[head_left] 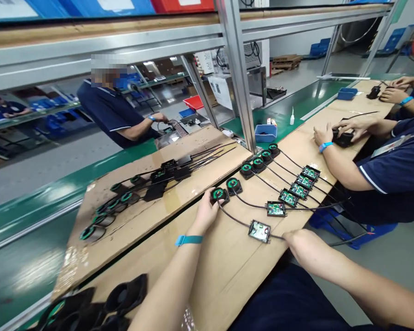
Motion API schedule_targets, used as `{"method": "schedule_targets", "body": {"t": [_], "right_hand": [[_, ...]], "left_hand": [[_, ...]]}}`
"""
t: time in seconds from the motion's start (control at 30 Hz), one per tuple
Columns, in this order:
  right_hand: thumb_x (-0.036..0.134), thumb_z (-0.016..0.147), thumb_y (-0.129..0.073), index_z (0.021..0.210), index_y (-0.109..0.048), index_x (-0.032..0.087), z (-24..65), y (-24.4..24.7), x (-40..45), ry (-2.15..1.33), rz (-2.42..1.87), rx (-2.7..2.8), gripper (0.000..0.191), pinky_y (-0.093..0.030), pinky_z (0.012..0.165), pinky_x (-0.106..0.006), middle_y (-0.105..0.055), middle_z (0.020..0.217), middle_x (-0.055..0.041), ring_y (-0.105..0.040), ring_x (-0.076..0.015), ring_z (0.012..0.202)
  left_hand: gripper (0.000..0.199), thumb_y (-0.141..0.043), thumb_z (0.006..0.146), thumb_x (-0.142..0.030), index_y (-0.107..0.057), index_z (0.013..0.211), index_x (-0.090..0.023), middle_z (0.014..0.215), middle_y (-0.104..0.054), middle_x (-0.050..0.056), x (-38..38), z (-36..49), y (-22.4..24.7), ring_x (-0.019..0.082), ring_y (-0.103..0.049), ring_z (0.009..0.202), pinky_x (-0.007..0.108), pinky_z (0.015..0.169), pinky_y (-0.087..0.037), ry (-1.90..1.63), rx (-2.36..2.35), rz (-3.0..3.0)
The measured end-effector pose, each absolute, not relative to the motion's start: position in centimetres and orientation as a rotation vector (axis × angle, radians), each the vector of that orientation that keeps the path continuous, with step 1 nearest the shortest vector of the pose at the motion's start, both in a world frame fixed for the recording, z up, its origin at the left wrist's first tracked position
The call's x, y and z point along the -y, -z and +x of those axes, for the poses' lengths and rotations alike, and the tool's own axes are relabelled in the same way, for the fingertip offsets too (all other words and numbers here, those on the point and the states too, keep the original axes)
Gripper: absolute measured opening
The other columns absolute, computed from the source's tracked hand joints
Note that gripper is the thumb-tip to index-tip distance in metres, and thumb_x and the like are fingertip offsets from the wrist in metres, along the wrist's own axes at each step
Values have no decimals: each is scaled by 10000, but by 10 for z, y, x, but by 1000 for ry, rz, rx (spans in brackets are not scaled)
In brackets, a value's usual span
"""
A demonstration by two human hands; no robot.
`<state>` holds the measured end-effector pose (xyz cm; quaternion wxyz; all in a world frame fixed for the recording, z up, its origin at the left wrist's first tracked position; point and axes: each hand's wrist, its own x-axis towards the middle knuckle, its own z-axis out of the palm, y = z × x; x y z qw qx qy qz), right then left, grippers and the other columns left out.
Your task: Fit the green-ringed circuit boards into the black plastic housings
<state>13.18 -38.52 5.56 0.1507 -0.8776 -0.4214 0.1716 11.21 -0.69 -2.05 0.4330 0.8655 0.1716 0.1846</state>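
My left hand (208, 212) grips a round black housing (218, 194) with a green ring-shaped circuit board inside, resting on the cardboard-covered bench. A black cable runs from it to a small open black box (260, 231) holding a circuit board. At the bench's near edge, my right hand (299, 243) is closed on the black cable (278, 237) leaving that box; its fingertips are partly hidden. Beside my left hand stands a similar round housing (233, 185), wired to another open box (276, 208). Several more such wired sets lie in a row farther along.
Black housings (126, 294) lie at the lower left. Across a gap, a second cardboard sheet (189, 193) bears several more assemblies. A metal post (239, 78) rises behind the row, near a blue bin (266, 133). Co-workers' hands (345, 131) work at the right.
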Motion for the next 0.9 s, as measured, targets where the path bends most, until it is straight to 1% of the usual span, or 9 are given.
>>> {"method": "schedule_targets", "body": {"t": [0.07, 0.13, 0.2, 0.27, 0.37, 0.47, 0.6, 0.7, 0.9], "right_hand": [[132, 917, -514, 1078, -685, 139, 141, -38, 388, -291, -2581, 1113, 236, -565, 852, -384, -694, 1016, -144, -680, -275, 981], [209, 898, -614, 1318, -581, 141, 149, -26, 391, -94, -2562, 1025, 427, -550, 962, -450, -577, 1322, -194, -583, -326, 1215], [257, 847, -714, 1420, -495, 161, 156, -19, 392, 3, -2551, 982, 621, -529, 1025, -488, -442, 1480, -200, -484, -359, 1339], [271, 828, -747, 1398, -512, 177, 163, -16, 392, 27, -2562, 977, 624, -528, 1033, -502, -456, 1462, -187, -486, -364, 1332], [289, 870, -716, 1325, -557, 180, 175, -13, 392, 50, -2552, 996, 494, -550, 994, -466, -537, 1342, -162, -566, -322, 1213], [291, 894, -690, 1261, -593, 151, 187, -10, 392, 140, -2574, 1008, 404, -555, 950, -442, -573, 1269, -161, -592, -302, 1119], [221, 943, -600, 1007, -695, 164, 208, -5, 393, 253, -2598, 1068, 128, -532, 841, -373, -645, 1035, -116, -595, -252, 952], [272, 1010, -508, 928, -726, 171, 221, -2, 394, 287, -2591, 1044, 254, -506, 781, -324, -659, 954, -95, -596, -207, 874], [310, 1023, -454, 1115, -749, 194, 239, -3, 405, 167, -2618, 974, 330, -506, 827, -354, -667, 1088, -117, -592, -233, 976]], "left_hand": [[541, -683, 818, -305, -509, 1320, -207, 1186, -673, 108, 10, 124, 18, 261, -687, 1010, 453, 950, -544, -427, -422, 2187], [545, -693, 814, -302, -510, 1321, -215, 1171, -683, 99, 13, 132, 16, 258, -696, 980, 446, 931, -551, -416, -429, 2219], [548, -700, 814, -295, -511, 1323, -224, 1156, -692, 91, 15, 139, 16, 257, -702, 962, 444, 922, -554, -415, -446, 2246], [547, -704, 814, -285, -514, 1324, -227, 1163, -695, 94, 17, 146, 16, 264, -702, 976, 451, 935, -552, -429, -473, 2262], [559, -718, 807, -272, -518, 1327, -221, 1199, -684, 113, 20, 156, 19, 278, -695, 1026, 475, 981, -537, -469, -512, 2270], [571, -730, 799, -260, -519, 1328, -218, 1219, -676, 118, 21, 165, 21, 286, -685, 1067, 490, 1017, -521, -491, -524, 2279], [568, -737, 796, -257, -521, 1319, -210, 1219, -674, 119, 25, 177, 20, 291, -681, 1072, 494, 1017, -522, -469, -544, 2289], [568, -743, 796, -261, -519, 1314, -206, 1224, -669, 117, 29, 188, 20, 295, -663, 1112, 498, 1040, -505, -479, -533, 2279], [577, -758, 783, -269, -513, 1300, -200, 1199, -670, 106, 41, 213, 25, 297, -645, 1127, 503, 1048, -495, -511, -532, 2248]]}}
